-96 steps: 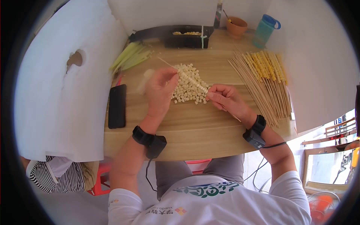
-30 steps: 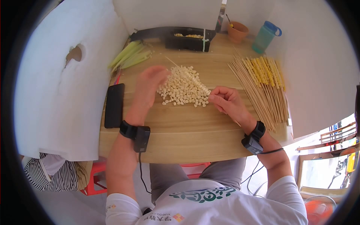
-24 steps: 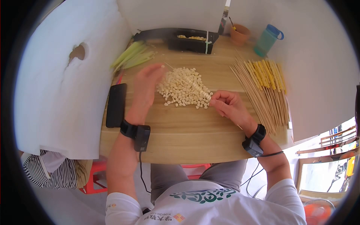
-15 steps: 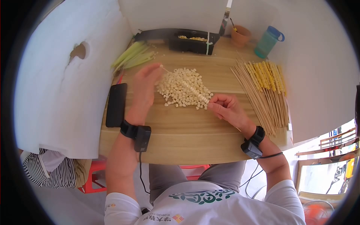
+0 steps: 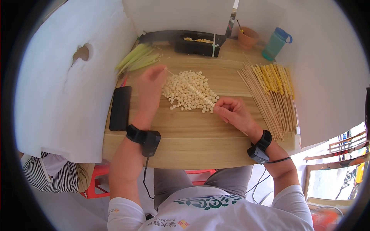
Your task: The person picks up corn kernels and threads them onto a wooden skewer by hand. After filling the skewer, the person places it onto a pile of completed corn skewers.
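Note:
My right hand pinches a wooden skewer with pale corn kernels threaded along it. The skewer slants up and left across a pile of loose kernels; its thin end sticks out below my hand. At the upper tip is my left hand, slightly blurred, its thumb and fingers closed around a small pale corn kernel. Part of the kernel is hidden by the fingertips.
Bare skewers and several yellow kernel-covered skewers lie at the right. Corn husks, a phone, a black box with kernels, a clay pot and a teal bottle surround the work area.
My left hand and forearm have shifted slightly right, staying at the skewer's tip. The right hand keeps its hold on the skewer, almost unmoved.

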### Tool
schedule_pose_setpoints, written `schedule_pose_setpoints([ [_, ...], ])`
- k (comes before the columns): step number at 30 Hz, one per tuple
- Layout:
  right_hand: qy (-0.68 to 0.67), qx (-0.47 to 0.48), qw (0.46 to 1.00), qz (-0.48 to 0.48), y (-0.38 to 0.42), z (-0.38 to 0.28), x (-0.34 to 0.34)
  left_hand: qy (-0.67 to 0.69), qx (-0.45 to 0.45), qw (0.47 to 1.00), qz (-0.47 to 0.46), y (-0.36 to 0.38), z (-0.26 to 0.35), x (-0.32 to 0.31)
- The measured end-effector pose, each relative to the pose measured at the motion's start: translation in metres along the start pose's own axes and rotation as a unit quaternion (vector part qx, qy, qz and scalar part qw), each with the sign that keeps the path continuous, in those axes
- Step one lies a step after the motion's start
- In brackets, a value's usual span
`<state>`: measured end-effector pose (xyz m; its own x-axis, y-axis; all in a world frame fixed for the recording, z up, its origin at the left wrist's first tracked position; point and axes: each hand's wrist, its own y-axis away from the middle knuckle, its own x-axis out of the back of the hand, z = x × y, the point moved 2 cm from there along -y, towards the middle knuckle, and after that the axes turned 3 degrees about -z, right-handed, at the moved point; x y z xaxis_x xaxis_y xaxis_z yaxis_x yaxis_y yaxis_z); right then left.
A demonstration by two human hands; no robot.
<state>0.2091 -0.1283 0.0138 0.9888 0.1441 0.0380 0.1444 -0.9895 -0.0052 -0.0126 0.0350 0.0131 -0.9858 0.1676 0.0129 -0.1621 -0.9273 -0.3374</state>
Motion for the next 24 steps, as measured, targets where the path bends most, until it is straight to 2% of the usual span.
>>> schedule_pose_setpoints([
  [4,-0.002,0.006,1.000,-0.003,0.000,0.000,0.000,-0.078,-0.053,0.995,0.008,-0.001,-0.001,0.001],
  [6,0.004,0.006,1.000,-0.002,0.000,0.001,0.000,-0.167,-0.086,0.982,0.022,0.001,0.000,0.000],
  [9,0.011,0.002,1.000,0.002,0.001,0.002,-0.001,-0.199,-0.104,0.974,0.033,0.003,0.004,-0.002],
  [19,0.019,0.005,1.000,0.001,0.002,0.001,0.000,-0.236,-0.158,0.958,0.031,0.006,0.006,-0.005],
  [21,0.024,-0.002,1.000,0.007,0.003,-0.002,-0.001,-0.150,-0.114,0.981,0.044,0.007,0.011,-0.008],
  [24,0.016,-0.002,1.000,0.008,0.002,-0.002,-0.004,-0.164,-0.088,0.982,0.040,0.005,0.008,-0.004],
])
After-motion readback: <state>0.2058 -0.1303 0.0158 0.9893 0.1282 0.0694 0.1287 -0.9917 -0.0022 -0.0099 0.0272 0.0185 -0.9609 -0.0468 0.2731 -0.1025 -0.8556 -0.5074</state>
